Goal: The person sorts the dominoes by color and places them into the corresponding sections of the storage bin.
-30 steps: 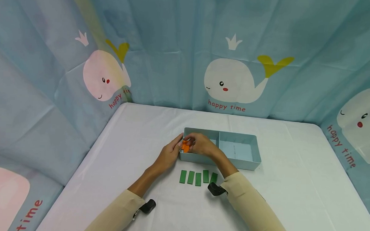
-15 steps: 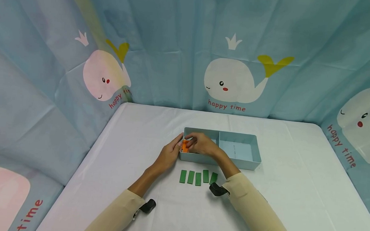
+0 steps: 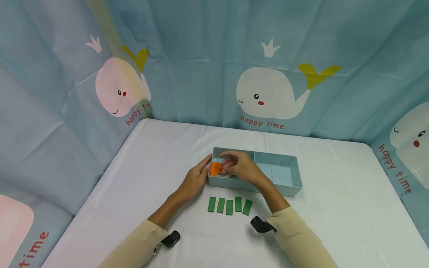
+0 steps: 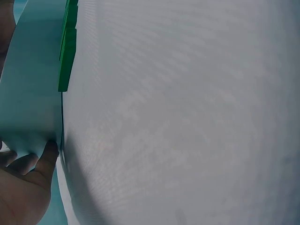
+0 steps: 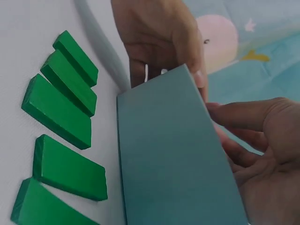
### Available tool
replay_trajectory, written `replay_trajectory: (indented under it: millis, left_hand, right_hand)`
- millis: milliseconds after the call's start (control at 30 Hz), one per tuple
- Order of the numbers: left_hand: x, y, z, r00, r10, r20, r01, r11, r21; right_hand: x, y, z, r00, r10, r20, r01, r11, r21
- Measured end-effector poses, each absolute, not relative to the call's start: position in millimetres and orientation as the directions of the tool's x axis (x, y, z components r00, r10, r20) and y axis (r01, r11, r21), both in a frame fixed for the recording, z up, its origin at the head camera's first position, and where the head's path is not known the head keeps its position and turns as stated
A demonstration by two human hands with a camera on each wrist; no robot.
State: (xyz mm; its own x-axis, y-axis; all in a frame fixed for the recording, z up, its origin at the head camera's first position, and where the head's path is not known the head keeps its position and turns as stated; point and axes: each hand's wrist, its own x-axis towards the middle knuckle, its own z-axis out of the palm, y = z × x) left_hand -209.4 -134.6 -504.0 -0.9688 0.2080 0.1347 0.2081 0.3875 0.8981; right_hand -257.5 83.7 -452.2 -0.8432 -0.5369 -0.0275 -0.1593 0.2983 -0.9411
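A blue-grey two-compartment box sits on the white table. My left hand grips its left end; the right wrist view shows that hand at the box corner, thumb near the rim. Several orange blocks lie at the left end of the left compartment. Over that compartment is my right hand, fingers loosely bent, fingertips just right of the orange blocks. I see nothing held in it, though the box wall partly hides its fingers in the right wrist view.
In front of the box lies a row of several green rectangular blocks, one slightly slanted. A divider splits the box. Behind the table hangs a blue curtain with whale prints.
My right hand has drawn back to the right from the orange blocks, which are now less covered and look more neatly lined up. The left hand stays at the box end.
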Motion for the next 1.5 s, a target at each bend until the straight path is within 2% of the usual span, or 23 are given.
replay_trajectory:
  millis: [867,1100,1500]
  left_hand:
    - [-210.3,-133.6,-505.4,-0.97,0.202,0.133,0.206,0.403,0.892]
    - [-209.9,-133.3,-506.2,-0.972,0.2,0.124,0.197,0.401,0.895]
    - [-209.0,-134.4,-505.5,-0.969,0.211,0.13,0.206,0.39,0.898]
  right_hand:
    - [-214.6,121.4,-452.1,-0.873,-0.475,0.11,-0.199,0.141,-0.97]
    - [-201.6,131.0,-454.9,-0.87,-0.475,0.134,-0.248,0.186,-0.951]
    - [-180.8,146.0,-461.8,-0.876,-0.474,0.09,-0.231,0.249,-0.941]
